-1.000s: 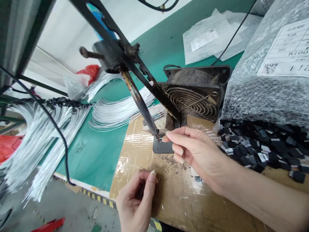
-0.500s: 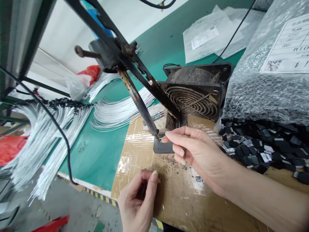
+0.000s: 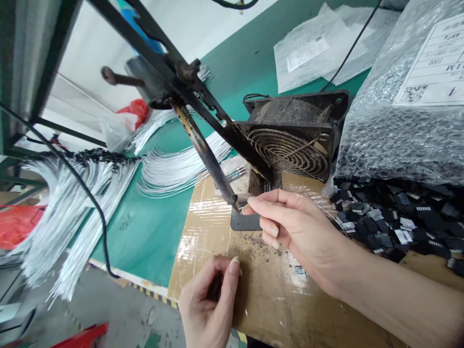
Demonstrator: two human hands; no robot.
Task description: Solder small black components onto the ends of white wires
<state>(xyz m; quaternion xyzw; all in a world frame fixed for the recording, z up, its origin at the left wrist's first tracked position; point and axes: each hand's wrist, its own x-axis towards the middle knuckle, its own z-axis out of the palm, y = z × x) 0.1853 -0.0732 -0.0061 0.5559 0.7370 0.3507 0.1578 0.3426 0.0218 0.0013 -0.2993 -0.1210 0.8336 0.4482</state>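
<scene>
My right hand (image 3: pixel 290 220) pinches a thin wire (image 3: pixel 322 209) between thumb and index finger, close to the tip of a soldering iron (image 3: pixel 213 166) held slanted in a metal stand (image 3: pixel 250 154). Under those fingertips lies a small black plate (image 3: pixel 244 221). The wire trails back over the hand toward the right. My left hand (image 3: pixel 213 295) is curled near the front edge, its thumb and index finger together; whatever is between them is hidden. A small chip-like piece (image 3: pixel 300 271) lies on the brown board (image 3: pixel 268 295), below my right hand.
A dirty fan (image 3: pixel 290 147) stands behind the iron. Many black connectors (image 3: pixel 395 217) are heaped at right beside bubble wrap (image 3: pixel 391 140). White wire bundles (image 3: pixel 181 169) lie on the green mat (image 3: pixel 134 232). A black cable (image 3: pixel 83 186) hangs at left.
The view has shifted slightly. Both hands keep nearly the same pose, and the right fingertips remain by the iron's tip.
</scene>
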